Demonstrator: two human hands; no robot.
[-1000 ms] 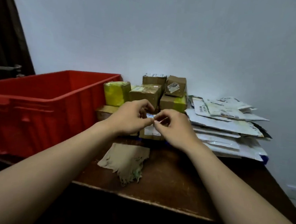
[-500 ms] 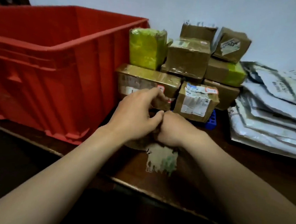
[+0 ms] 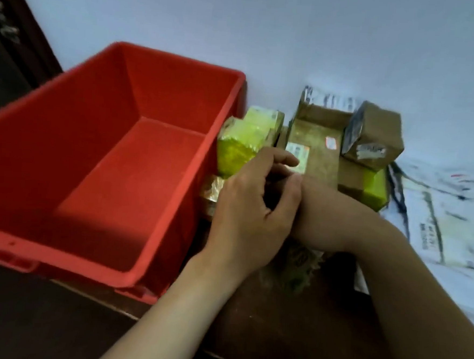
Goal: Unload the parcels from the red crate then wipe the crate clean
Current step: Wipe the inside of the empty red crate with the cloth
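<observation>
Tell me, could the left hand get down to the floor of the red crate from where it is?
Probably yes. The left hand hangs just beside the right wall of the red crate, which is open on top, and nothing shows inside it to block the way.

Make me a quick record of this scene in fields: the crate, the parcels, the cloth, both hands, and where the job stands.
crate: red crate, left on the table, no parcels showing inside
boxes: yellow-green box and brown boxes, stacked right of the crate
mailers: white mailer bags, far right
cloth: cloth on the table, partly under the hands
left hand: left hand, fingers curled, against the right hand
right hand: right hand, fingers hidden
stage: unloaded, wiping not yet begun
</observation>
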